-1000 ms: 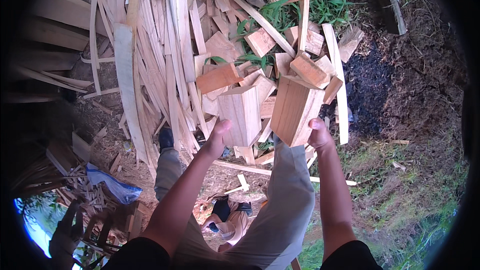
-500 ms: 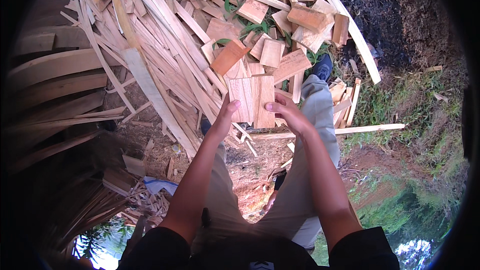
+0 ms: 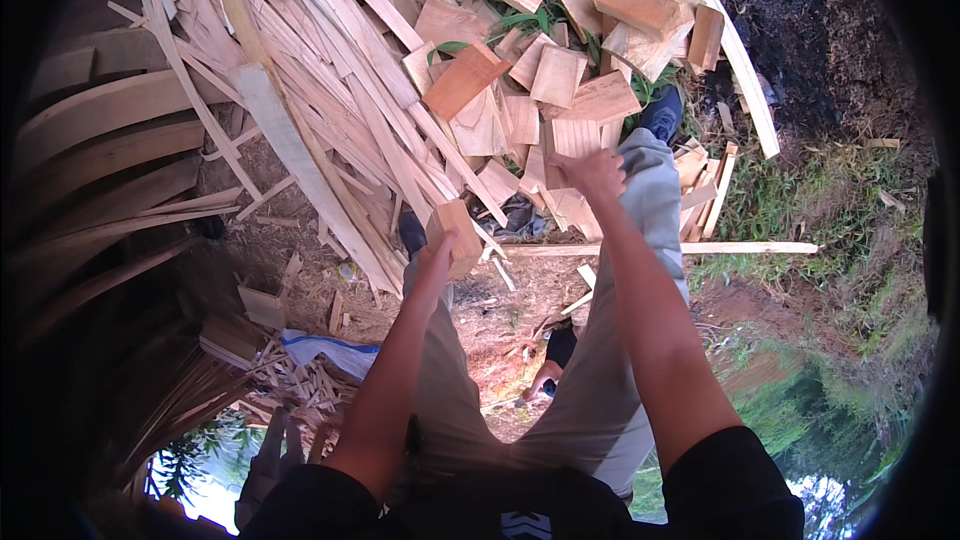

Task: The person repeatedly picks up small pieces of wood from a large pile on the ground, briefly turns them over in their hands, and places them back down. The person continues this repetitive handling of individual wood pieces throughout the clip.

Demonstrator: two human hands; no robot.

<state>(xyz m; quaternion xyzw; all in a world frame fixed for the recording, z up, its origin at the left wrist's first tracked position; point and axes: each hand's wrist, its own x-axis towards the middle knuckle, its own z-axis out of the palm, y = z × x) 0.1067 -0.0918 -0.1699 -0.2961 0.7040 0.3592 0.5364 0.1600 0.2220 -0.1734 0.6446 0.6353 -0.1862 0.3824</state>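
A person looks down at their own two bare arms reaching toward a heap of cut wood. The left hand (image 3: pixel 437 258) is closed around a small wooden block (image 3: pixel 455 232), held out in front of the left leg, above bare dirt. The right hand (image 3: pixel 592 176) is curled over the near end of a flat board (image 3: pixel 572 145) at the edge of the wood pile (image 3: pixel 400 70); whether it truly grips the board or only presses on it cannot be told.

The risks, as a judgement: the pile is loose, with long strips (image 3: pixel 300 140) and short offcuts lying crosswise, so pulling one board could make others slide onto the right foot (image 3: pixel 660 115), which stands among the pieces. Rough cut edges could leave splinters in bare fingers. The block is held by one end and could slip.

Both arms are stretched nearly straight, the right reaching farther forward than the left.
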